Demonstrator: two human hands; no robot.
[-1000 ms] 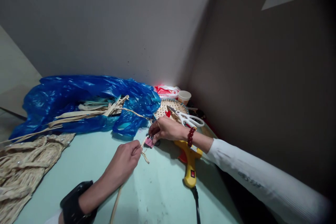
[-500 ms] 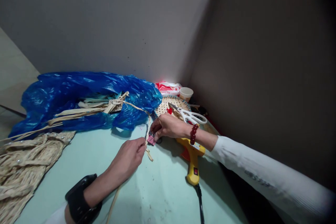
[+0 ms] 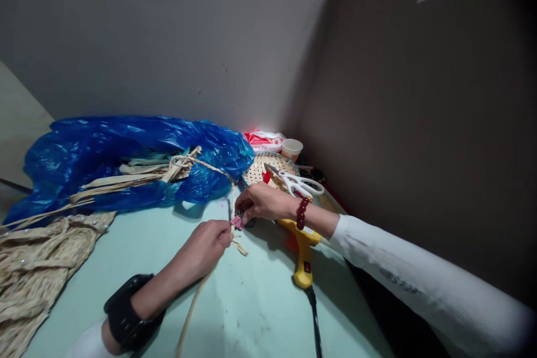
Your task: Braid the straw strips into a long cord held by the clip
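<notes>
A thin braided straw cord (image 3: 232, 193) runs from a bundle of straw strips (image 3: 184, 165) down to my hands, its loose ends (image 3: 240, 247) lying on the table. Near those ends my left hand (image 3: 205, 249) pinches the cord between thumb and finger. My right hand (image 3: 260, 201) grips a small pink clip, apparently a binder clip (image 3: 236, 222), right at the cord. Whether its jaws are around the cord I cannot tell. Under my right wrist lies a yellow hot glue gun (image 3: 304, 263).
A blue plastic bag (image 3: 126, 128) surrounds the straw bundle. Woven straw work (image 3: 37, 274) lies at left. Behind my right hand are a round woven basket (image 3: 255, 170), white-handled scissors (image 3: 302, 183), a paper cup (image 3: 292, 148) and a red-and-white packet (image 3: 264, 140). Walls close off the back and right.
The pink clip has moved against the cord beside my left fingertips. Both hands are closer together, and the view has shifted slightly.
</notes>
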